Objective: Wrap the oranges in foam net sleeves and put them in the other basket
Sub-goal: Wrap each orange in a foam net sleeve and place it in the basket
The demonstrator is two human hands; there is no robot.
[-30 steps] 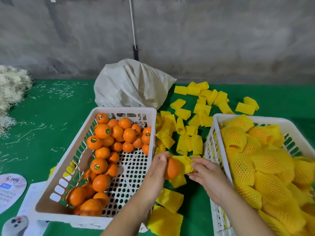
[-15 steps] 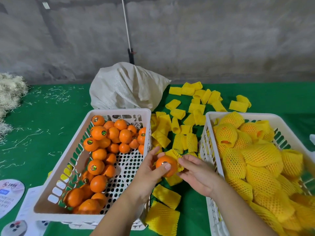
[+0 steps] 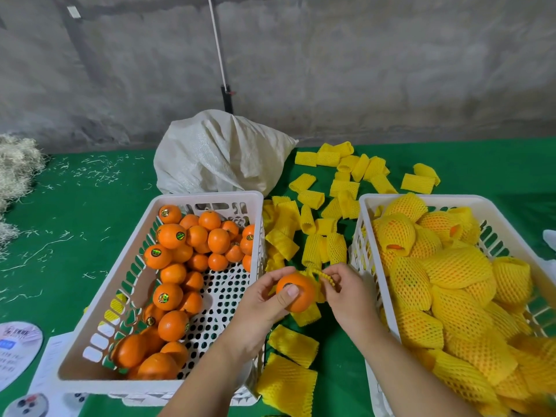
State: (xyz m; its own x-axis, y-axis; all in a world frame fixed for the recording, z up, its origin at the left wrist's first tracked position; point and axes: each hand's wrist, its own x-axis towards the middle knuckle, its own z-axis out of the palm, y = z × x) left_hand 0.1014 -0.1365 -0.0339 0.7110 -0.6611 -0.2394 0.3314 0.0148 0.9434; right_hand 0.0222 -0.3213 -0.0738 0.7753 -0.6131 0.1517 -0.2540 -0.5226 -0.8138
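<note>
My left hand (image 3: pixel 264 305) grips a bare orange (image 3: pixel 296 291) between the two baskets, thumb pressed on its front. My right hand (image 3: pixel 346 293) pinches the stretched rim of a yellow foam net sleeve (image 3: pixel 323 276) at the orange's right side; the sleeve covers only the far edge of the fruit. The left white basket (image 3: pixel 126 281) holds several unwrapped oranges (image 3: pixel 192 245). The right white basket (image 3: pixel 365 224) is filled with several wrapped oranges (image 3: pixel 445 281).
Loose yellow sleeves (image 3: pixel 319 233) lie scattered on the green cloth between and behind the baskets, with more sleeves (image 3: pixel 288 377) near the front edge. A white sack (image 3: pixel 216 155) stands behind the left basket. Straw (image 3: pixel 15 167) is piled at far left; papers (image 3: pixel 18 353) lie at bottom left.
The orange has turned in my left hand so its front faces me, thumb now on it. My right hand has pulled the sleeve's rim open at the orange's right side.
</note>
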